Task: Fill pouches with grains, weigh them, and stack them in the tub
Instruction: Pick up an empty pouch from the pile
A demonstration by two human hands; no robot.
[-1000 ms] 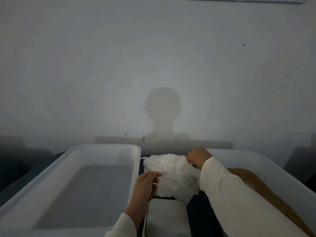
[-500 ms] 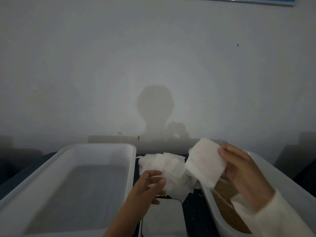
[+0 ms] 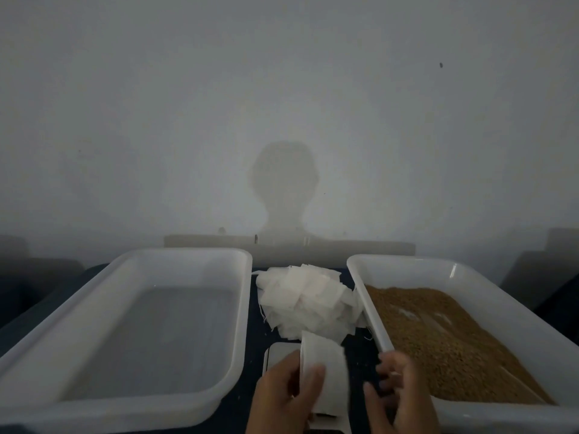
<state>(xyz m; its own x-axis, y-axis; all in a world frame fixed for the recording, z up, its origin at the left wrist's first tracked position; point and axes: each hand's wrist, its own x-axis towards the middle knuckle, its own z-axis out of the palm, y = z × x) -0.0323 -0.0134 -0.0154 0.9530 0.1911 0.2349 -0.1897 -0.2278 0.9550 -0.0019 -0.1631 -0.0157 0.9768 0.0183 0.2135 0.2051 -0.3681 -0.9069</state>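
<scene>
Empty tub (image 3: 131, 333) at 9 o'clock, tub w/ grains (image 3: 445, 336) at 3. Pouch pile (image 3: 308, 300) btwn them, center. Scale (image 3: 279, 355) just below pile at 6, partly hidden. Both hands at 6 over scale: left hand (image 3: 286, 397) holding one pouch (image 3: 326, 371), right hand (image 3: 399, 394) just beside it.

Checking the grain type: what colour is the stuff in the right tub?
Golden brown grains, clearest in the head view.

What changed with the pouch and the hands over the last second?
The right hand lifted one pouch off the pile and passed it down to the left hand, which now grips it above the scale; the right hand let go. Both tubs and the grains stayed put.
</scene>
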